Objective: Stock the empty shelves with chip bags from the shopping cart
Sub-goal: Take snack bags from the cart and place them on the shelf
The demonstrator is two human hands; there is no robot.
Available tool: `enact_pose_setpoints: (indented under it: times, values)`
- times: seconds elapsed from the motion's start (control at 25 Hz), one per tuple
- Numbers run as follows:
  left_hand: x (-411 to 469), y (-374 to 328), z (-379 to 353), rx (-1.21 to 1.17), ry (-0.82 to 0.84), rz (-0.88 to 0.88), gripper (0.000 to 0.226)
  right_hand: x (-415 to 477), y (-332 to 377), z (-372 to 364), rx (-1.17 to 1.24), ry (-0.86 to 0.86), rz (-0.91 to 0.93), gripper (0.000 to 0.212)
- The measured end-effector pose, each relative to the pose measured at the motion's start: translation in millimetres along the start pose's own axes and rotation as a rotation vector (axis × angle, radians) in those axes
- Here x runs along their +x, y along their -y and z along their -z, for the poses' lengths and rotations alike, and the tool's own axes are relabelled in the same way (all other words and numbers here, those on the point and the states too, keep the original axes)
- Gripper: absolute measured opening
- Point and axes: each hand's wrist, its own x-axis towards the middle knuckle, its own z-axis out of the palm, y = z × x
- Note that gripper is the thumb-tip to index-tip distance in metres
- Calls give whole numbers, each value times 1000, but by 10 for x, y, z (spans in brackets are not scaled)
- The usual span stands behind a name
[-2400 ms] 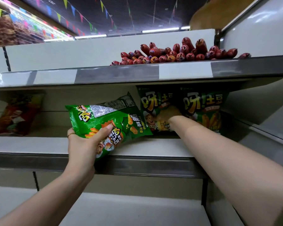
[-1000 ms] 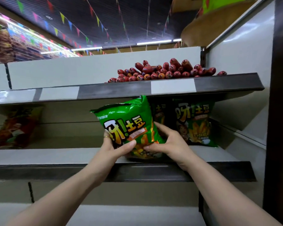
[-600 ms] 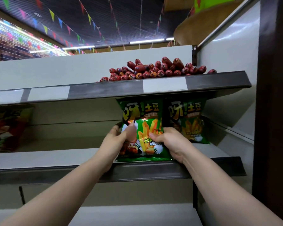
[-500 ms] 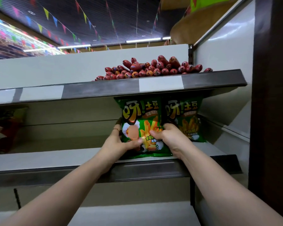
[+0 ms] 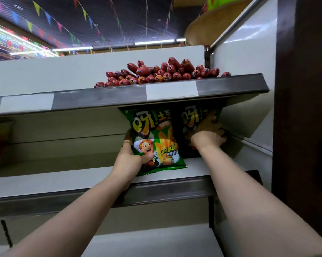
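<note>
Green front bag (image 5: 156,141), gripped low by left hand (image 5: 128,160), may topple forward if flat-fingered right hand (image 5: 206,135) jostles rear bag (image 5: 190,118).

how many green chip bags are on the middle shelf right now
2. The front bag stands near the shelf edge, held by the left hand. The back bag stands right of it, deeper in, touched by the right hand. More may be hidden behind the front bag.
</note>
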Motion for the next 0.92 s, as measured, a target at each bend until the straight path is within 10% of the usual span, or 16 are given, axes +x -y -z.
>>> enact_pose_setpoints:
  times: [0.2,0.4,0.92]
  values:
    - [-9,43,-4,-34,-23,-44,82,92,-125,145,-111,-47,8,68]
    - [-16,39,-5,-59,-12,-36,79,45,-80,8,42,83,35,92]
    - [37,-136,-131,31,13,84,63,158,-113,-41,258,194,-4,74]
